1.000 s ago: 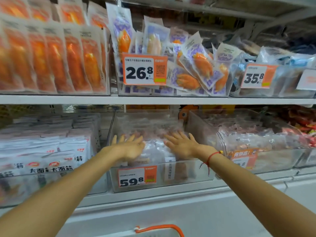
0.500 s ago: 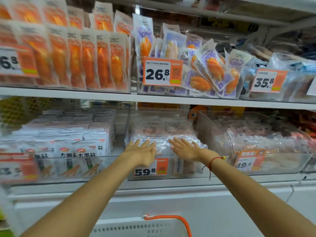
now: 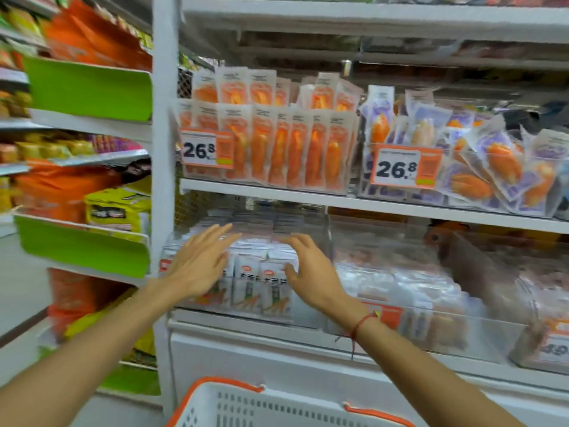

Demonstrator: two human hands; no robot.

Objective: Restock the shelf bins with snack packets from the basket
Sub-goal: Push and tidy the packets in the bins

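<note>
Both hands are up at the lower shelf, and neither one is carrying a thing. The left hand (image 3: 200, 266) has its fingers (image 3: 220, 234) spread wide and straight, laid across the front of the clear bin of white packets (image 3: 261, 282) at about ten o'clock from the basket. The right hand (image 3: 311, 272) sits just beside it at roughly twelve o'clock, fingers loosely bent and apart, hovering at the packet tops; whether they actually touch is blurred out. A red string bracelet (image 3: 365, 322) rings that wrist.

Why this pose? It reads like tidying: two flat hands bracketing the row to square the packets upright and make room, not a pick.

Now the containers. That bin holds white packets standing on edge in tight ranks, printed faces forward. To its right, at two o'clock, a second clear bin (image 3: 431, 303) is heaped with pale transparent-wrapped packets lying flat, an orange price tag on its front. On the shelf above, at twelve, orange packets (image 3: 277, 149) stand in neat upright rows behind a 26.8 price tag (image 3: 198, 149); at one o'clock purple-and-orange packets (image 3: 492, 167) lean every which way in their bin.

And the basket (image 3: 261, 405), white mesh with orange handles, waits at six o'clock right under the arms. Only its rim shows, so what is left inside I cannot tell.
</note>
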